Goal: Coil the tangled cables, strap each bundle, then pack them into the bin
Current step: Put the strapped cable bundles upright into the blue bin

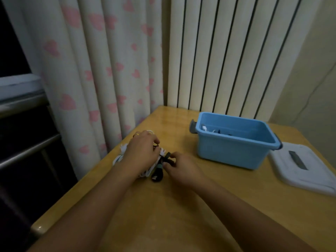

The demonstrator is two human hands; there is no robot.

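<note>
A heap of white cables (120, 157) lies on the wooden table (163, 215) near its left edge. My left hand (141, 150) lies over the heap with its fingers curled round the white cable bundle. My right hand (181, 167) pinches a dark strap (168, 155) at the bundle's right side. A black cable or strap piece (157, 176) lies just below the two hands. The blue plastic bin (234, 148) stands to the right, open, with white and dark cables (214, 130) inside it.
The bin's white lid (305, 171) lies flat at the table's right edge. A heart-print curtain (91, 70) hangs behind the table's left side, and a ribbed white radiator (227, 51) stands behind the bin. A dark rail sits to the left.
</note>
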